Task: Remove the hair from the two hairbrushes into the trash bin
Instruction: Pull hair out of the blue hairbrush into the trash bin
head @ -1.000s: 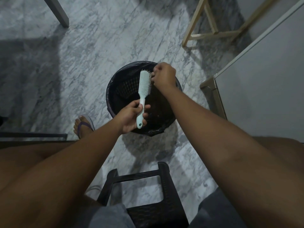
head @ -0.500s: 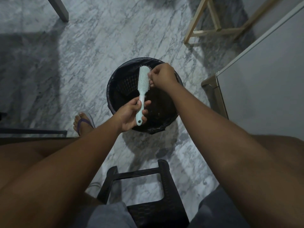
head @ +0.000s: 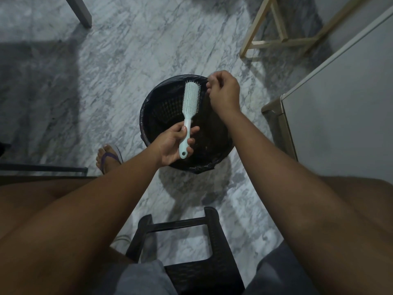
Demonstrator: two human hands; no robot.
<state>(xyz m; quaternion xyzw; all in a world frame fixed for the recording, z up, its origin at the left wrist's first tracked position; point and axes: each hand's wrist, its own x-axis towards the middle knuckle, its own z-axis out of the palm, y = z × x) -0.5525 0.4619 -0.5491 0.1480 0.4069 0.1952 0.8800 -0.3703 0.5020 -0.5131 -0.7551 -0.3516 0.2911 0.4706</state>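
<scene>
A pale mint hairbrush (head: 190,101) is held upright-ish over the black-lined trash bin (head: 153,103), bristles facing right. My left hand (head: 172,145) grips its handle near the bottom end. My right hand (head: 223,91) hovers just right of the brush head, above the bin's far right rim, fingertips pinched together. Faint strands of hair seem to hang from the pinch, too thin to be sure. Only one hairbrush is visible.
A black plastic stool (head: 204,262) stands between my knees in front of the bin. A foot in a purple sandal (head: 108,158) rests left of the bin. A white cabinet (head: 340,116) is at the right; wooden legs (head: 274,42) stand behind.
My right hand has pulled away from the bristles, moving right and slightly up, fingers still pinched. The brush stays in my left hand over the bin.
</scene>
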